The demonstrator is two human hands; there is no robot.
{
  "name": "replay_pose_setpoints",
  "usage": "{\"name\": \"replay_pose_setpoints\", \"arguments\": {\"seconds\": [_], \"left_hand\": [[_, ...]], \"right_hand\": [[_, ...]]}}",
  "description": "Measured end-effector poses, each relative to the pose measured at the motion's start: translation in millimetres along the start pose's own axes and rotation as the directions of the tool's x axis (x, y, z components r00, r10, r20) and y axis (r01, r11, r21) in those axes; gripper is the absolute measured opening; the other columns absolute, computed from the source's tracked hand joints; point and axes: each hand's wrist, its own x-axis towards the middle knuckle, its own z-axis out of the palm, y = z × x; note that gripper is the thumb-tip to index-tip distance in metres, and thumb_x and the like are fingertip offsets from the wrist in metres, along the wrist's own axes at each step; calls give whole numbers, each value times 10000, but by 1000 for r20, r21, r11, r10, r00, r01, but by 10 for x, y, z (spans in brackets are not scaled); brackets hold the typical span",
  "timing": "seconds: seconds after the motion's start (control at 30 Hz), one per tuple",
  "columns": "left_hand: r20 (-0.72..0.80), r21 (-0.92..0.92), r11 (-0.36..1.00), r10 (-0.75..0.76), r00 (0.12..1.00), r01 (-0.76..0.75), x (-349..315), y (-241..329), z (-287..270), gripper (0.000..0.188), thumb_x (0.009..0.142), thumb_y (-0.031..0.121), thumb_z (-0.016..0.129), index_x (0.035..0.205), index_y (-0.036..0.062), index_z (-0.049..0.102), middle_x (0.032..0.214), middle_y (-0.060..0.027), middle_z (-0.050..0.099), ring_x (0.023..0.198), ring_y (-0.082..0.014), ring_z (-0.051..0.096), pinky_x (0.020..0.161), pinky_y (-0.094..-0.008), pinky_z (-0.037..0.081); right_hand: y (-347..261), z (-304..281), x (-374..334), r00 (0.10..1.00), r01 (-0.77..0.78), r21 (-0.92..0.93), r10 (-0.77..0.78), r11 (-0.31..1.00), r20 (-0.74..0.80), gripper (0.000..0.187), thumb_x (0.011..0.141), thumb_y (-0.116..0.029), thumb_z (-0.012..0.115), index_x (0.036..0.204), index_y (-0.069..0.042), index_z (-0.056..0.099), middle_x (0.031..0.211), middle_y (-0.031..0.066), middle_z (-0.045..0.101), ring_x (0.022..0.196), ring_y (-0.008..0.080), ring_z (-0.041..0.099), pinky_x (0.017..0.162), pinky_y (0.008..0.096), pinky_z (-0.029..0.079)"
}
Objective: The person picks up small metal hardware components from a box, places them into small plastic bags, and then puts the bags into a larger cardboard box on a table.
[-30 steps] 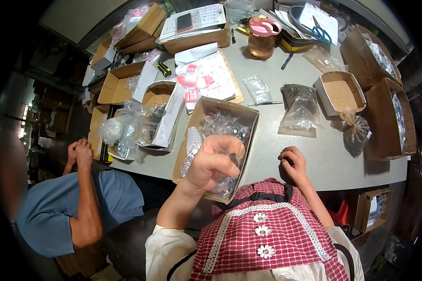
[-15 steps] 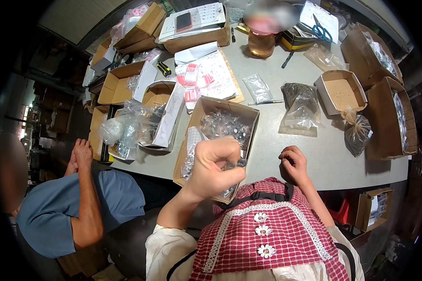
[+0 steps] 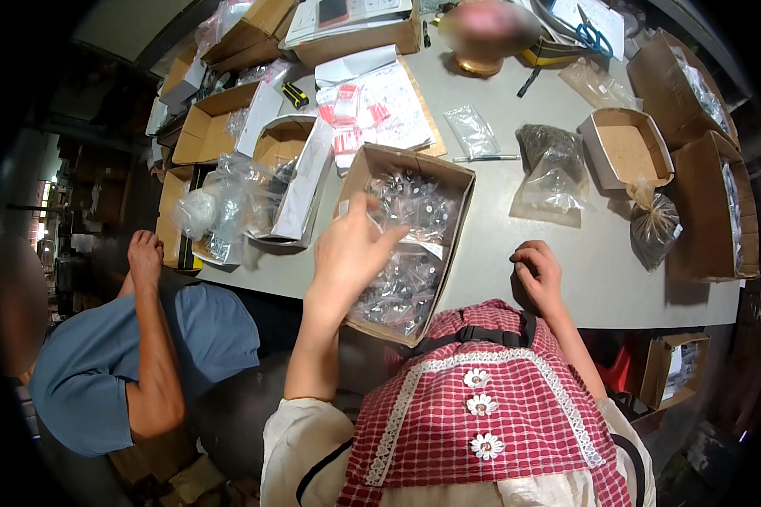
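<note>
My left hand [image 3: 353, 251] reaches over a cardboard box [image 3: 462, 173] in front of me, its thumb and fingers apart and nothing plainly held between them. Small clear plastic bags [image 3: 410, 279] with dark and pale little parts fill the box, and a white slip lies among them. Part of the box's left side is hidden by that hand. On the table near its front edge rests my right hand [image 3: 539, 269], fingers curled in and no object visible in it.
To the left, a person in a blue shirt [image 3: 144, 363] sits with hands together by open boxes [image 3: 289, 198] of bagged goods. Papers with red-edged bags [image 3: 372, 106] lie beyond my box. At right are a filled clear bag [image 3: 551, 173], a white-sided box [image 3: 630, 152] and tall cartons [image 3: 712, 211].
My left hand has moved forward and left, from above the box's near end, and its pinch has opened. The small clear-and-dark item it held no longer shows there. My right hand stays put.
</note>
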Motion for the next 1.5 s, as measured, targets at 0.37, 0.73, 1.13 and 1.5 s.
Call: {"name": "replay_pose_setpoints", "arguments": {"seconds": [0.37,0.73,1.13,1.5], "left_hand": [[54,-30,997,77,996,-75,-331,-480,542,198,849,131,721,1027,46,733,913,-161,679,903,-343,647,812,-428,497],[135,-463,882,-25,991,85,-214,-364,663,111,914,119,703,949,23,658,853,-106,703,774,-204,686,669,-330,513],[207,-930,323,58,977,178,-464,262,12,125,972,75,622,1041,-28,638,847,-108,715,714,-139,683,644,-227,490],[90,-957,285,97,991,59,-667,552,34,125,940,-19,659,1064,-34,657,996,-93,708,867,-136,691,752,-253,533]], "right_hand": [[1,-18,-2,1000,12,-13,-12,1000,25,111,777,-3,618,871,-23,674,958,112,641,900,259,651,797,346,524],[16,-27,15,999,13,2,-14,1000,31,121,766,5,625,873,-10,681,959,116,645,916,271,652,817,357,526],[-115,-73,56,973,-220,79,213,972,89,153,767,17,618,891,-9,704,964,102,655,927,233,649,810,328,511],[-1751,-404,547,897,-217,509,-36,833,441,245,928,-139,712,1119,8,668,1008,94,704,880,162,691,793,300,543]]}}
